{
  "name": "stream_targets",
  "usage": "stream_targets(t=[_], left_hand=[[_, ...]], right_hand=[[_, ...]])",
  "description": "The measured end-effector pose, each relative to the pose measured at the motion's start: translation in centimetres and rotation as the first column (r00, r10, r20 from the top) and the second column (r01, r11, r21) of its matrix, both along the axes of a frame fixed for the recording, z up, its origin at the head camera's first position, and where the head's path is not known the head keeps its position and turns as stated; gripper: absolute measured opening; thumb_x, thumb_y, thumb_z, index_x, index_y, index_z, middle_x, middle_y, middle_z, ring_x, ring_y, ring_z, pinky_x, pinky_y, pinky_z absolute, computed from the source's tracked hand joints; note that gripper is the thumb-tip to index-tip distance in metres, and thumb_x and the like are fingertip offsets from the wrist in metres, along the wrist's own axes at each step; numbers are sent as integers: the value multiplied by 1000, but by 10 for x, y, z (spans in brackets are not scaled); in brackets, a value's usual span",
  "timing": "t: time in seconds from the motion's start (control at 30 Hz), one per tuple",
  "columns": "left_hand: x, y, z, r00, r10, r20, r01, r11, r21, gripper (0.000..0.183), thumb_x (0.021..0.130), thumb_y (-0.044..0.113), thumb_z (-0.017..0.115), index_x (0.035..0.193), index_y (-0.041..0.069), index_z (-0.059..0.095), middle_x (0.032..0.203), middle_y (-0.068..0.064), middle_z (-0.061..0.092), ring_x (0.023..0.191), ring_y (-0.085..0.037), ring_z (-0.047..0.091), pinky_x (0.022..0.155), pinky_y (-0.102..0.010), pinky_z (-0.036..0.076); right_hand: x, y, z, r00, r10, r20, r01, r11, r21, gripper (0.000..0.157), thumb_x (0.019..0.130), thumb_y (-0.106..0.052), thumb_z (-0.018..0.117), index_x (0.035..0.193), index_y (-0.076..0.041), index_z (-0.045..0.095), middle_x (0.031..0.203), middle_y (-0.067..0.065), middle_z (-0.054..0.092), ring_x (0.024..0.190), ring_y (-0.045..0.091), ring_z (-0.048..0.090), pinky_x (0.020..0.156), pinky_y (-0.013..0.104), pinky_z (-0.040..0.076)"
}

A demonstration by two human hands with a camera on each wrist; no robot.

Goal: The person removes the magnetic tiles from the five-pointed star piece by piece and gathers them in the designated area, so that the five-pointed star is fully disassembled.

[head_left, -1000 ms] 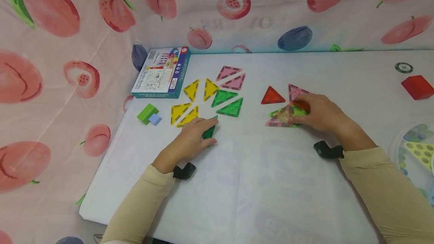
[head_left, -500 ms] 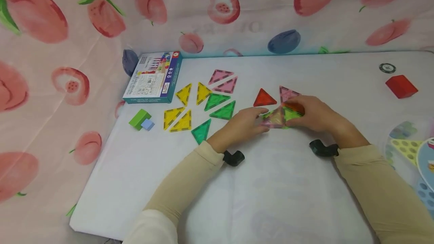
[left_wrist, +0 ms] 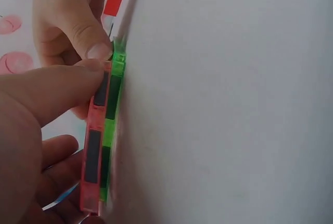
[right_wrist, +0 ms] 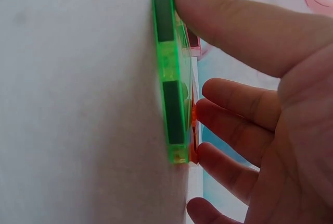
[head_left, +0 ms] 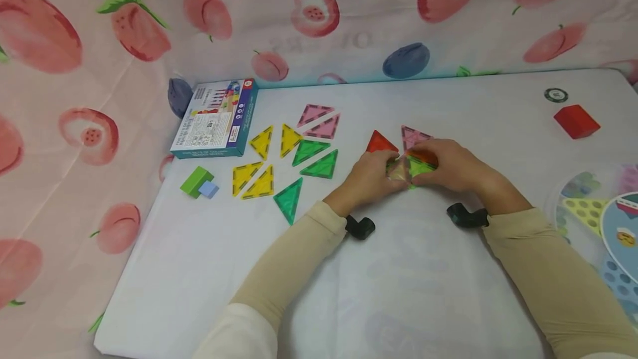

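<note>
Translucent triangular magnetic tiles form a cluster right of the table's middle. My left hand [head_left: 369, 179] pinches a pink triangular magnetic tile [left_wrist: 92, 153] between thumb and fingers. That tile overlaps a light green magnetic tile [right_wrist: 169, 65] lying beneath it. From the other side, my right hand [head_left: 453, 165] grips the green tile, its thumb at the near edge and its fingers over an orange tile [head_left: 423, 156]. Behind the hands lie another pink tile [head_left: 412, 136] and a red tile [head_left: 381, 142], the latter partly hidden by my left hand.
Several loose yellow tiles [head_left: 261, 184], green tiles [head_left: 319, 165] and pink tiles [head_left: 324, 126] lie left of centre. Farther left are a box [head_left: 214, 118], a green block [head_left: 196, 181] and a blue block [head_left: 208, 189]. A red block [head_left: 577, 121] stands right, beyond a round dark chip [head_left: 555, 95].
My left hand has left a dark green tile on the table and moved right to the pink tile. My right hand stays at the cluster. The head view has shifted slightly.
</note>
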State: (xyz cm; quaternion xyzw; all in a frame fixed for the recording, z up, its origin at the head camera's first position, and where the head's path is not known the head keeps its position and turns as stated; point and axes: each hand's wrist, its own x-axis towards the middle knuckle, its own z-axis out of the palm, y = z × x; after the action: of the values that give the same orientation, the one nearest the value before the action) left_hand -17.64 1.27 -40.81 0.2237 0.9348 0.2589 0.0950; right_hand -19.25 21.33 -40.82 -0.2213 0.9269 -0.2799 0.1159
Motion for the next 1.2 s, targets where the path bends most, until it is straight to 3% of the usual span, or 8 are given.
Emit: stream_targets(t=[0.23,0.47,0.77,0.9,1.03,1.2], left_hand=[[-2,2,5,1000,-5,16,6,1000,-22,56,79,37,66,124,9,49,110,2,55,87,-9,47,73,-20,40],[-6,3,10,997,13,72,-9,998,-55,55,82,32,64,128,11,45,118,2,52,97,-10,47,84,-23,38],[-15,4,8,986,31,161,-26,999,-38,59,79,33,67,129,14,41,120,2,50,99,-10,46,88,-25,37],[-17,6,7,982,64,178,-57,997,-44,50,85,28,61,128,14,42,110,2,53,94,-10,47,84,-24,39],[-17,6,8,980,93,174,-84,995,-56,44,87,25,58,126,13,42,92,2,55,83,-13,49,71,-23,41],[-14,-4,12,977,132,167,-137,990,17,57,86,26,59,134,16,30,82,0,54,69,-14,49,57,-25,39]], right_hand=[[1,0,1,1000,-13,8,13,1000,9,69,70,-32,76,128,-7,46,126,13,46,114,32,37,91,52,31],[2,-1,2,999,-27,17,27,1000,17,70,70,-31,76,128,-6,46,127,14,45,115,33,36,92,53,30],[2,-1,2,1000,-25,12,25,999,32,72,69,-34,76,127,-5,46,127,15,45,116,33,35,93,53,29],[2,-1,1,1000,-25,19,25,999,23,73,69,-35,76,128,-5,45,127,14,45,115,32,36,93,52,29],[2,-1,2,999,-25,29,25,999,20,74,70,-35,76,129,-4,44,128,14,45,115,32,36,94,52,28],[2,-1,3,999,-28,23,27,999,38,75,70,-36,76,129,-4,44,129,15,44,117,33,35,95,52,27]])
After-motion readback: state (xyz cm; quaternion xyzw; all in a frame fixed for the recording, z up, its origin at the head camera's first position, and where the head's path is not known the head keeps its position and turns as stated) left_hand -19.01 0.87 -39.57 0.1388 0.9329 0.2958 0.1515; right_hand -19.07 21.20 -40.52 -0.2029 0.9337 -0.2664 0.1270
